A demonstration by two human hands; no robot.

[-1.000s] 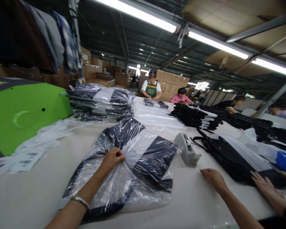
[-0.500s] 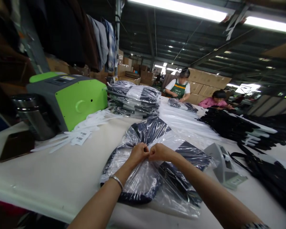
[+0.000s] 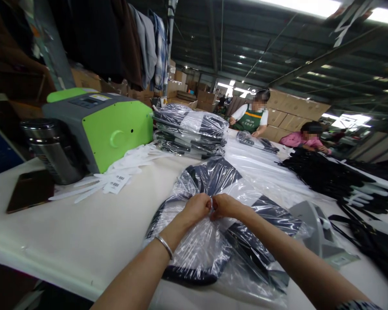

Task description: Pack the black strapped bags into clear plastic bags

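Where wrapped packs [image 3: 190, 129] stood stacked, enclosing looked finished | left hand [image 3: 198, 209] closed, pinching gathered clear film [image 3: 205, 247] | film-covered bundle [image 3: 224, 174] lay on table [image 3: 116, 232] beneath both hands, no fastening evident, partly hidden by right forearm [image 3: 294, 254] | right hand [image 3: 226, 206] closed on the same gather, fingertip contact unclear | rightward, black pile [image 3: 326, 174] lay unwrapped, blurred, cut off

Right fingers [image 3: 216, 209] moved from beside grey dispenser [image 3: 307, 215] to plastic bag [image 3: 207, 254], now just beside left fingers [image 3: 207, 204].

Pale table [image 3: 84, 241]; on it plastic-wrapped bundle [image 3: 213, 247]; wrapped stack [image 3: 191, 131]; green-grey machine [image 3: 116, 133]; flask [image 3: 56, 150]; grey dispenser [image 3: 311, 219]
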